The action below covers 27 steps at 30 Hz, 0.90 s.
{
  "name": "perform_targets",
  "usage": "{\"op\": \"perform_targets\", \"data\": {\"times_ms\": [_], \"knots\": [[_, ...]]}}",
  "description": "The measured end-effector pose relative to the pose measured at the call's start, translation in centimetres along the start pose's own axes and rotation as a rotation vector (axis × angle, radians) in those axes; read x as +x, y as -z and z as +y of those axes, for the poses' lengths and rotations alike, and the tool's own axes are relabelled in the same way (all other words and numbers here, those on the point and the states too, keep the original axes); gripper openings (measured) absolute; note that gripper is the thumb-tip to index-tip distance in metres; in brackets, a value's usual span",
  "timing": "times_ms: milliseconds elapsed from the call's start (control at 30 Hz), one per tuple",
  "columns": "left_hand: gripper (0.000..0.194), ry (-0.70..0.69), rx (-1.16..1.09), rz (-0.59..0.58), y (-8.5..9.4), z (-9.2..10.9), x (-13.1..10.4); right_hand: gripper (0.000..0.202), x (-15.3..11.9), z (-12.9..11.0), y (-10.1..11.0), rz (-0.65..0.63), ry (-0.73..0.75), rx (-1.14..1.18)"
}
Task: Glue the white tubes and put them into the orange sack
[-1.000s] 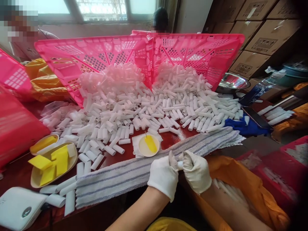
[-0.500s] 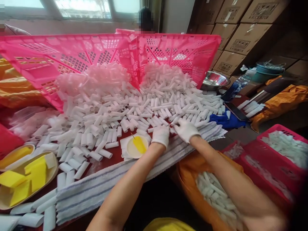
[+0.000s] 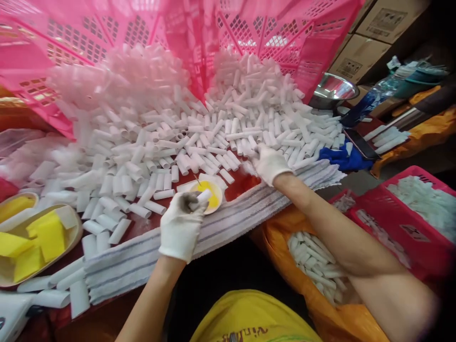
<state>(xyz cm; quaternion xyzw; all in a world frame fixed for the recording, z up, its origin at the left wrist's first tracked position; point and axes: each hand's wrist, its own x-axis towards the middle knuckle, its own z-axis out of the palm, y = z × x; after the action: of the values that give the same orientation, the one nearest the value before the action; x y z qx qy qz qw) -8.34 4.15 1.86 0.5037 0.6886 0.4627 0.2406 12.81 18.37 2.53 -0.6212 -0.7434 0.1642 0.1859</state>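
My left hand (image 3: 183, 225), in a white glove with darkened fingertips, is closed around a short white tube (image 3: 203, 196). It is held over the near left side of a small round dish (image 3: 220, 194) with yellow in it and a thin stick standing up. My right hand (image 3: 271, 164), also gloved, is at the front edge of a large heap of white tubes (image 3: 199, 130). Its fingers are bent in against the tubes, and whatever they pinch is hidden. A striped towel (image 3: 142, 266) runs along the table edge below both hands.
Pink crates (image 3: 267, 28) stand tipped behind the heap. At left, a tray (image 3: 76, 228) holds yellow sponge pieces. To the right are a metal bowl (image 3: 333, 90), a bottle (image 3: 374, 99), a blue cloth (image 3: 335, 158) and a phone (image 3: 361, 145). An orange sack (image 3: 281, 247) of tubes hangs below.
My left hand has moved left and toward me, away from my right hand, and a white tube now shows in it. My right hand has shifted slightly against the heap. The view has tilted down.
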Motion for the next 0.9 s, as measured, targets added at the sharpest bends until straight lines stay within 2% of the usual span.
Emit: {"op": "perform_targets", "data": {"times_ms": [67,133,200,233,300,367,533,600,700,833,900], "knots": [[0.031,0.104,-0.027,0.041,1.8,-2.0,0.2,0.045,-2.0,-0.7,-0.3,-0.057,0.101,0.336],[0.035,0.120,-0.026,0.046,2.8,-3.8,0.8,0.043,-3.3,-2.0,-1.3,-0.230,0.221,0.598],[0.036,0.075,0.049,0.032,3.1,-4.9,1.2,0.040,-3.6,-3.5,-2.8,-0.370,0.255,0.696],[0.035,0.048,0.111,0.022,3.1,-5.2,1.4,0.038,-3.5,-4.1,-3.6,-0.401,0.239,0.691],[0.034,-0.006,0.232,-0.003,3.1,-5.5,1.6,0.030,-3.0,-5.0,-5.0,-0.384,0.196,0.625],[0.035,-0.039,0.321,-0.033,3.1,-5.5,1.7,0.022,-2.7,-5.1,-5.9,-0.302,0.224,0.569],[0.036,-0.011,0.382,-0.107,3.4,-5.5,1.8,0.014,-3.6,-3.6,-6.4,-0.125,0.543,0.626],[0.036,-0.006,0.357,-0.117,3.4,-5.6,1.9,0.018,-4.1,-3.1,-6.5,-0.113,0.549,0.640],[0.038,-0.023,0.336,-0.131,3.2,-5.6,2.0,0.026,-4.5,-2.6,-6.8,-0.125,0.466,0.608],[0.037,-0.054,0.407,-0.133,3.0,-5.5,2.2,0.020,-4.7,-2.3,-6.7,-0.098,0.583,0.520],[0.036,-0.045,0.406,-0.121,2.8,-5.4,2.1,0.024,-5.0,-2.4,-6.6,-0.092,0.581,0.530]]}}
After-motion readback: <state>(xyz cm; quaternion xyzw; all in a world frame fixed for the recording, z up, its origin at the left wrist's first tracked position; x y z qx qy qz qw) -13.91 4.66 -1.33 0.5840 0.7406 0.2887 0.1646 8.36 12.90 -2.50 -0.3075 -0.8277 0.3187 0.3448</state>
